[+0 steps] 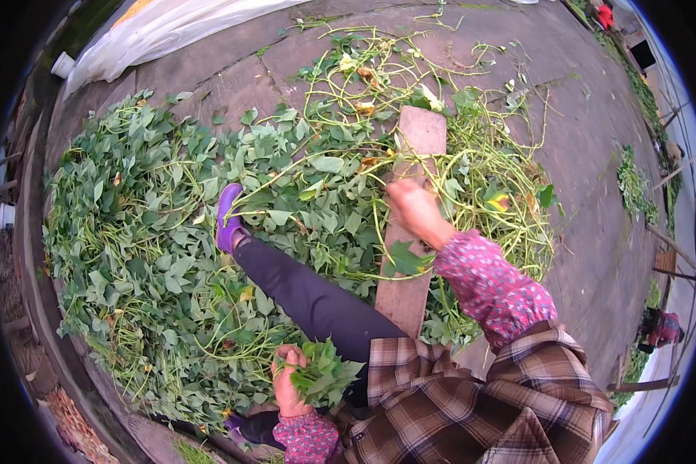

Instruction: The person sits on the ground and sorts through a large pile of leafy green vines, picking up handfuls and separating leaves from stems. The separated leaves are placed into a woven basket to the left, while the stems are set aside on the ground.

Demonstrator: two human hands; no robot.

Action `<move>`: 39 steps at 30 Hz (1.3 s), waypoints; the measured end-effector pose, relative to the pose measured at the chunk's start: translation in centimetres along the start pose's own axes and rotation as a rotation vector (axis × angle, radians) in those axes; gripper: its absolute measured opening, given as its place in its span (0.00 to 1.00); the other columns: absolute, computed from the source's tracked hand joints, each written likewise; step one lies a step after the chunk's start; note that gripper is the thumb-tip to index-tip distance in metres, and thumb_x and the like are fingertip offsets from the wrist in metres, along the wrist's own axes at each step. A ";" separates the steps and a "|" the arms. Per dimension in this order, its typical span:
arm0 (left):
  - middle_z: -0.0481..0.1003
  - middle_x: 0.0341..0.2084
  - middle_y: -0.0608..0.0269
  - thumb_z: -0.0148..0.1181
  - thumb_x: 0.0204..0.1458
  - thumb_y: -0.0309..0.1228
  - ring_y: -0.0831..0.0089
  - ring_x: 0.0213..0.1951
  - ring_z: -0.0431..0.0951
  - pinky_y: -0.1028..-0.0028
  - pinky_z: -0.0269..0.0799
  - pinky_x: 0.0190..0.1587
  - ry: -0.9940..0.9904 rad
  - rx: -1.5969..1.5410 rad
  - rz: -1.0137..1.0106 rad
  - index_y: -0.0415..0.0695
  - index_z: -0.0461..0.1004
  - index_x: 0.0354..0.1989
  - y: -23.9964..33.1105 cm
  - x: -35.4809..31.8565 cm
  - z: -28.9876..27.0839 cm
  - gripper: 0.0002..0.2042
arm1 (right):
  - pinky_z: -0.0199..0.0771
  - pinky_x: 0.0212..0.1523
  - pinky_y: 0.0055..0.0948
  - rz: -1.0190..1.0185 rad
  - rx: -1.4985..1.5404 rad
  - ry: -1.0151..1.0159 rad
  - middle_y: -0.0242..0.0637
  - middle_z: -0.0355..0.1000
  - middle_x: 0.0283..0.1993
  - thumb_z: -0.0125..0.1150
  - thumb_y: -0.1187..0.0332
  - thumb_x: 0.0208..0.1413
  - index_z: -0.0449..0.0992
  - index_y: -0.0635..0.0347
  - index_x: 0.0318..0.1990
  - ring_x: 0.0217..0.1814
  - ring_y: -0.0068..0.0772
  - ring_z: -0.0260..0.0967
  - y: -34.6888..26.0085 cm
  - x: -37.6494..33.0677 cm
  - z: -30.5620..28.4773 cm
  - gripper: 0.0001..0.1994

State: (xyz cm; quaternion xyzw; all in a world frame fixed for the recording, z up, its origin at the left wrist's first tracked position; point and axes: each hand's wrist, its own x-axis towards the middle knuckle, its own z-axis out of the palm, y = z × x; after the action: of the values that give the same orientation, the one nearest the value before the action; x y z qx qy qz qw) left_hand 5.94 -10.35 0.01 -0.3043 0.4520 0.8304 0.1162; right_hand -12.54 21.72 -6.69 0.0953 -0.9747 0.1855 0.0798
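Observation:
My left hand (290, 383), low in the picture beside my lap, is closed around a bunch of green leaves (326, 374). Farther out, my right hand (415, 207) is closed above a narrow wooden board (404, 305); what its fingers grip is hidden. Long green vines (379, 224) cross the board close to that hand, and one broad leaf hangs over it. A thick heap of cut leafy vines (147, 232) spreads to the left of the board. Mostly bare stems (510, 220) lie tangled on its right.
My outstretched leg with a purple shoe (229, 216) rests across the leaf heap. Concrete ground (588, 178) shows on the right, with a small leaf pile (634, 184). White sheeting (170, 39) lies at the far left. Another person (662, 328) is at the right edge.

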 end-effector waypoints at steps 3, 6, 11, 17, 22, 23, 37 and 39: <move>0.65 0.24 0.69 0.58 0.49 0.27 0.82 0.25 0.61 0.82 0.56 0.28 0.051 -0.040 0.001 0.41 0.66 0.32 -0.3 0.0 0.4 0.07 | 0.69 0.33 0.42 -0.049 -0.263 -0.166 0.43 0.66 0.26 0.52 0.72 0.42 0.70 0.60 0.24 0.34 0.47 0.66 0.6 0.5 3.2 0.03; 0.65 0.23 0.69 0.57 0.48 0.24 0.82 0.24 0.61 0.82 0.56 0.28 0.025 -0.017 0.043 0.40 0.66 0.31 0.5 -0.5 1.4 0.06 | 0.69 0.35 0.41 0.044 -0.286 -0.217 0.44 0.68 0.25 0.53 0.71 0.43 0.73 0.60 0.23 0.35 0.47 0.66 1.5 1.4 5.1 0.04; 0.66 0.23 0.68 0.57 0.48 0.25 0.81 0.24 0.64 0.82 0.60 0.28 0.040 0.014 0.003 0.39 0.67 0.32 0.6 -0.2 2.0 0.06 | 0.67 0.34 0.36 0.130 0.422 -0.057 0.42 0.73 0.28 0.59 0.70 0.45 0.77 0.60 0.33 0.30 0.42 0.68 -0.4 0.4 0.1 0.08; 0.68 0.23 0.69 0.58 0.48 0.27 0.83 0.25 0.65 0.82 0.61 0.28 -0.084 0.167 -0.093 0.38 0.70 0.34 -0.3 1.7 4.9 0.07 | 0.66 0.32 0.29 0.007 0.786 -0.234 0.38 0.72 0.26 0.60 0.73 0.46 0.77 0.64 0.35 0.30 0.32 0.67 -5.8 -2.4 -6.1 0.08; 0.70 0.22 0.71 0.56 0.50 0.27 0.86 0.25 0.65 0.84 0.61 0.28 -0.072 0.280 0.080 0.36 0.73 0.30 0.6 2.1 9.0 0.06 | 0.67 0.29 0.30 -0.142 0.754 -0.332 0.40 0.71 0.26 0.62 0.74 0.42 0.76 0.63 0.35 0.28 0.34 0.66 -8.3 -3.4 -8.3 0.10; 0.73 0.24 0.69 0.56 0.50 0.27 0.86 0.28 0.68 0.84 0.63 0.31 -0.045 0.339 0.104 0.35 0.74 0.29 1.1 2.2 9.0 0.07 | 0.67 0.29 0.30 -0.169 0.795 -0.366 0.40 0.71 0.27 0.63 0.74 0.42 0.76 0.64 0.36 0.28 0.35 0.67 -9.0 -3.4 -8.3 0.11; 0.73 0.22 0.69 0.57 0.46 0.24 0.84 0.28 0.68 0.80 0.66 0.33 -0.634 0.668 0.033 0.34 0.74 0.31 1.9 2.2 9.6 0.06 | 0.67 0.33 0.29 -0.252 0.987 -0.886 0.37 0.70 0.29 0.64 0.71 0.42 0.73 0.64 0.33 0.32 0.32 0.69 -9.3 -3.6 -9.0 0.10; 0.73 0.22 0.70 0.57 0.46 0.24 0.84 0.28 0.68 0.79 0.66 0.33 -0.672 0.713 0.031 0.34 0.74 0.30 1.3 2.1 9.5 0.06 | 0.67 0.34 0.28 -0.227 0.990 -0.960 0.38 0.72 0.28 0.64 0.70 0.43 0.75 0.65 0.31 0.33 0.31 0.69 -9.0 -3.9 -9.0 0.09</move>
State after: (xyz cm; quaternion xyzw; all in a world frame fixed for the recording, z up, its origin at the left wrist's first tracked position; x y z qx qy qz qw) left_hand -0.12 -3.39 3.46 0.0460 0.6502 0.6777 0.3403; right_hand -5.77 17.45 3.96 0.2931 -0.6873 0.5356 -0.3935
